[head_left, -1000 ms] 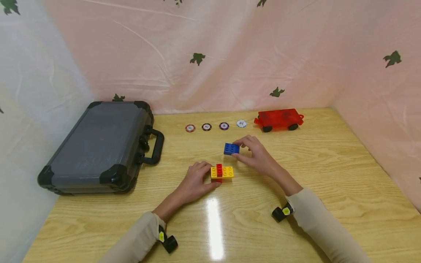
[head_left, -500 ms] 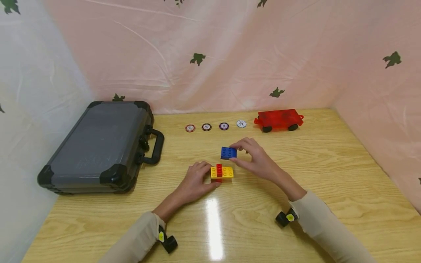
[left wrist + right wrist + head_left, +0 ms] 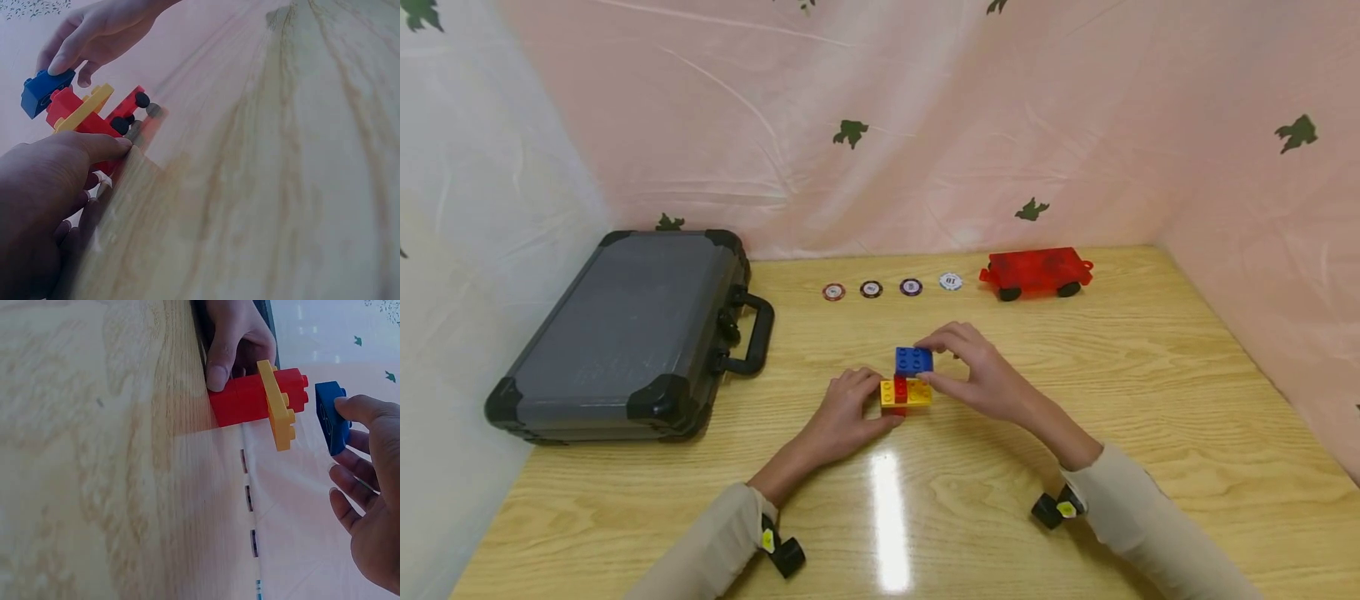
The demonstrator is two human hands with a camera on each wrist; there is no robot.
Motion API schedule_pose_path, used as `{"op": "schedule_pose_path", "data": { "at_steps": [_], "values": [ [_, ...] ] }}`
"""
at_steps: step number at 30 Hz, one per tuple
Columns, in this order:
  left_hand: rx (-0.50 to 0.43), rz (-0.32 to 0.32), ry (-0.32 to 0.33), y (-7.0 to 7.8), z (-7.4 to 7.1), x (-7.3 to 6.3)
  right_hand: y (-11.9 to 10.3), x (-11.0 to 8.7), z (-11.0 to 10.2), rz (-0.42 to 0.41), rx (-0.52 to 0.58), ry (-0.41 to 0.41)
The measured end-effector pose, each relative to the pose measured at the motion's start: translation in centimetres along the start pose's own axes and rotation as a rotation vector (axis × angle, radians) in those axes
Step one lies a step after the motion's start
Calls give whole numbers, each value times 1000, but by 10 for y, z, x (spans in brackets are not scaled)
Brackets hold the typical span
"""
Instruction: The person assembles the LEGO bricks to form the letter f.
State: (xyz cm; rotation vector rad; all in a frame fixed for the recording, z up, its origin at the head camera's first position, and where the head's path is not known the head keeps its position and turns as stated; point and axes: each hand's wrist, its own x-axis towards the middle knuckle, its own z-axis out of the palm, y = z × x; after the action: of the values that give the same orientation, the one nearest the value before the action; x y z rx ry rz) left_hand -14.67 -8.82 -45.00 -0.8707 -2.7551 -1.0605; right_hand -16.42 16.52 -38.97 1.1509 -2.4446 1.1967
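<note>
My right hand [image 3: 988, 379] pinches a blue toy brick [image 3: 913, 361] between thumb and fingers. Directly below it stands a small brick stack. The right wrist view shows a gap between the blue brick and the upper red brick [image 3: 289, 389]. That red brick sits on a flat yellow plate [image 3: 278, 419], which crosses the stack. Beneath the plate is the lower red part [image 3: 240, 400], resting on the table. My left hand [image 3: 847, 421] grips this lower part, thumb on the near side. In the left wrist view the left fingertips are partly hidden behind the thumb.
A grey case [image 3: 625, 325] with black corners lies at the left, its handle [image 3: 756, 337] jutting rightward. Along the back are several poker chips [image 3: 872, 289] in a row and a red wheeled toy wagon [image 3: 1037, 271]. A pink cloth [image 3: 925, 183] hangs behind the wooden table [image 3: 1150, 358].
My right hand has brought the blue brick leftward and nearer to me, from behind the stack to above its upper red brick. The left hand and the stack stay put.
</note>
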Motion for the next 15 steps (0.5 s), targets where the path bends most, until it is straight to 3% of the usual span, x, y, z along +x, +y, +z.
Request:
{"op": "schedule_pose_path", "data": {
  "at_steps": [15],
  "values": [
    [8, 29, 26, 0, 1, -1, -3, -7, 1, -21, 37, -47]
  ]
}}
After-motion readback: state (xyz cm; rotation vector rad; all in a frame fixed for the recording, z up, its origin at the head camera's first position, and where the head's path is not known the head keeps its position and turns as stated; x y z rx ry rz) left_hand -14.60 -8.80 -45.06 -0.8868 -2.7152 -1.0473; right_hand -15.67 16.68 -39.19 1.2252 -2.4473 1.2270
